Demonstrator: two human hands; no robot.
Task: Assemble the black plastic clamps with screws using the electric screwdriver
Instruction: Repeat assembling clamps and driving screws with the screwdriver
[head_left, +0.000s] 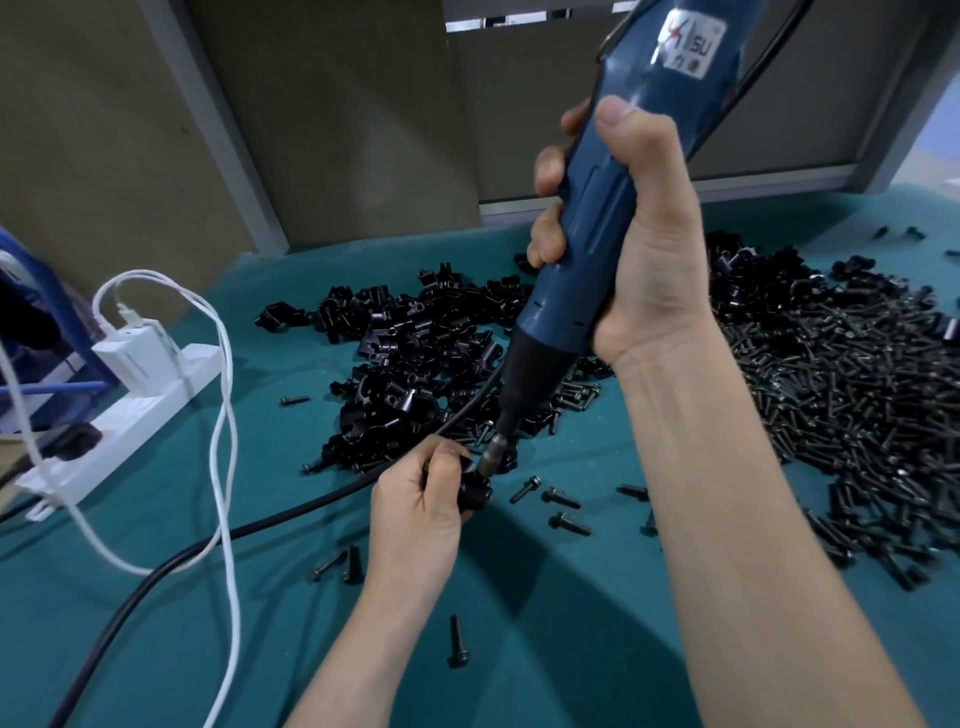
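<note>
1. The clamp (475, 491) is held low over the counter (545, 649), pinched in the curled fingers of the left hand (421, 512). Any screw in it is hidden under the tool tip, so its depth cannot be told.
2. The electric screwdriver (597, 234) comes down onto the clamp from above and to its right, clearly tilted, with its bit (491, 457) meeting the clamp's top. The right hand (639, 249) is wrapped tight round the blue barrel, thumb lying up along it.
3. Likely trouble: with that tilt the bit could slip off the screw head or start the thread crooked. The left fingertips lie just beside the bit, so a slip would reach them. The clamp appears gripped rather than braced on the counter, so it may twist in the fingers as the screw seats.
4. The black cable (208, 540) runs just behind the clamp and off to its left and near side. It could drag against the left wrist.
5. Loose screws (561, 499) lie just right of the clamp, and more on its near side.
6. The pile of clamps (410, 353) is right behind the clamp. The heap of screws (841, 395) is well to its right, past the right forearm.
7. Most open room is on the clamp's near side. To its left are a white cable (223, 426) and a power strip (119, 436). The counter's back edge meets wall panels well behind it.
</note>
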